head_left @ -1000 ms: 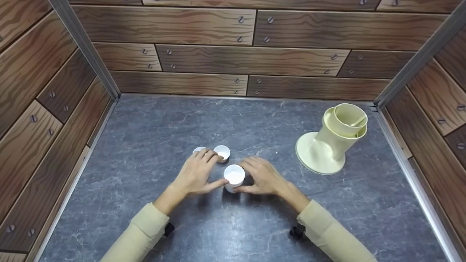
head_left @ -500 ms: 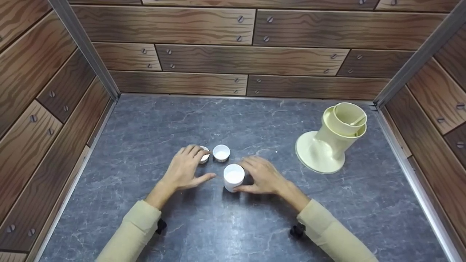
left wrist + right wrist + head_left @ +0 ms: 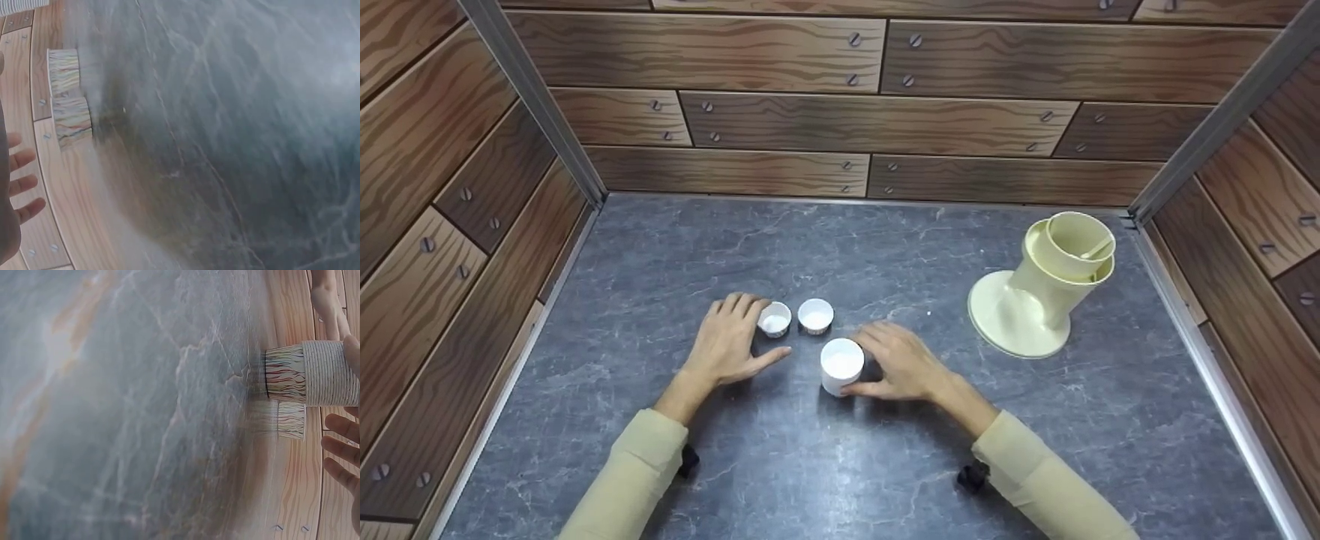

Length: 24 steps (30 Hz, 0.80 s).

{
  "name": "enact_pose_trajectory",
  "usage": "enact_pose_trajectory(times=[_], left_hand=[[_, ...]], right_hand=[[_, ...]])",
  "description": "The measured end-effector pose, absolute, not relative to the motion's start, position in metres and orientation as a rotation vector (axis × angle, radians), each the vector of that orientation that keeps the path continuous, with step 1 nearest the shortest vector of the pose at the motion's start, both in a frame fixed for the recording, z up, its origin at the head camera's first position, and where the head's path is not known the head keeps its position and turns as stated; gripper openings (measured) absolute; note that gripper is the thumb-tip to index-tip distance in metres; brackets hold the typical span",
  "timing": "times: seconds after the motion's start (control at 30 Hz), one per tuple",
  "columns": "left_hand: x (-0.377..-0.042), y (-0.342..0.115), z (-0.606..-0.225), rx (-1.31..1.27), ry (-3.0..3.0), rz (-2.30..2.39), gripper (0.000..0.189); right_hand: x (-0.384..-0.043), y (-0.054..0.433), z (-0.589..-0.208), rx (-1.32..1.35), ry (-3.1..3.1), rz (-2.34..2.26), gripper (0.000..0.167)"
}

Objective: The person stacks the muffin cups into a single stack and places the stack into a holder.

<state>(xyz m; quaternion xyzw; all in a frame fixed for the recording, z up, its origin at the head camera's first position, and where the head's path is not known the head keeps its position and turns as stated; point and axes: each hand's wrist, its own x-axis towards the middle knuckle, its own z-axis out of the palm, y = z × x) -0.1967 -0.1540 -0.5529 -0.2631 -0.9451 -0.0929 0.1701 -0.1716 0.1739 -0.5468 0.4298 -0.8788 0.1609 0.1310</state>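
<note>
A stack of white paper baking cups (image 3: pixel 841 367) stands upright on the table, its ribbed rims layered in the right wrist view, with a coloured streak pattern on the lowest cup (image 3: pixel 285 373). My right hand (image 3: pixel 904 365) holds its right side between thumb and index finger; the other fingers spread past it. Two single baking cups stand beyond, a right one (image 3: pixel 816 316) and a left one (image 3: pixel 775 321), close together but apart. My left hand (image 3: pixel 725 339) lies beside the left cup, fingers extended, fingertips at its rim; whether they touch it cannot be told.
A pale yellow-green stand (image 3: pixel 1030 315) with a wide base and tilted tubular top is at the right rear, a cup-like container (image 3: pixel 1080 244) set in its opening. Wood-patterned walls (image 3: pixel 780 124) enclose the grey marbled table (image 3: pixel 720 255) at the back and both sides.
My left hand has moved left from beside the stack, and the left cup has come into full view, slightly nearer. My right hand and the stack have stayed in place.
</note>
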Motion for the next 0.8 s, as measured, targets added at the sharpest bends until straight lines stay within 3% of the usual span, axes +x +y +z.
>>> enact_pose_trajectory(times=[0.8], left_hand=[[-0.212,-0.166,-0.573,-0.612,-2.805,-0.303,0.086]], right_hand=[[-0.170,0.173,-0.547,1.219,-2.582,0.467,0.075]])
